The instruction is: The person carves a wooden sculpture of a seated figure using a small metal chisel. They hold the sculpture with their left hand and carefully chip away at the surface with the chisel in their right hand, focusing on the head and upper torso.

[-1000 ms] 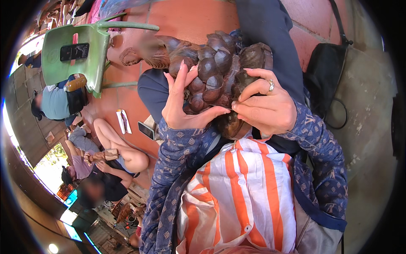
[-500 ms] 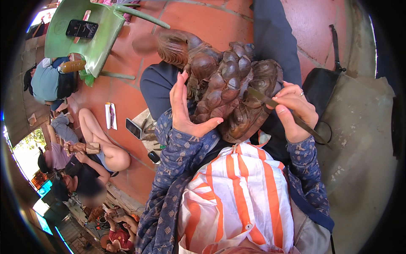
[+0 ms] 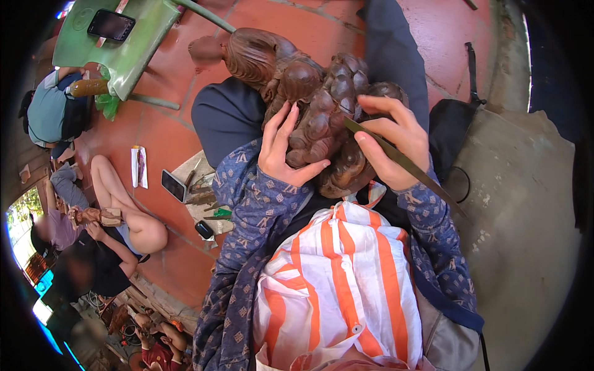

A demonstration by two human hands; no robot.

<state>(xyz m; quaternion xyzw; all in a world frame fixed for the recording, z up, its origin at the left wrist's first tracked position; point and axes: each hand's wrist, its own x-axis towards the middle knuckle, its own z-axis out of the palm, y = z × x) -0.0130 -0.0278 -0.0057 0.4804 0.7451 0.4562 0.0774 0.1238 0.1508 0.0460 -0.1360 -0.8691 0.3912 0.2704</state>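
A dark brown wood carving (image 3: 318, 123) with rounded, bulging forms lies across my lap. My left hand (image 3: 281, 148) grips its near left side, the fingers curved onto the wood and the thumb reaching along the lower edge. Pinched between the fingers and thumb of my right hand (image 3: 393, 139) is a long, narrow, flat file-like metal strip (image 3: 402, 161). One end of that strip meets the carved surface near the middle; the other extends back past my wrist. My right fingers cover part of the carving's right side.
On the left stands a green plastic chair (image 3: 117, 52) carrying a phone (image 3: 111, 26). Several hand tools (image 3: 201, 191) and another phone (image 3: 174, 185) lie on a sheet on the red tile floor. People sit further left, one holding a carving (image 3: 93, 216). A black bag (image 3: 455, 133) lies right.
My right hand has shifted left over the carving, bringing the strip's tip toward its middle. The left fingers have come down onto the wood. The whole view has shifted slightly.
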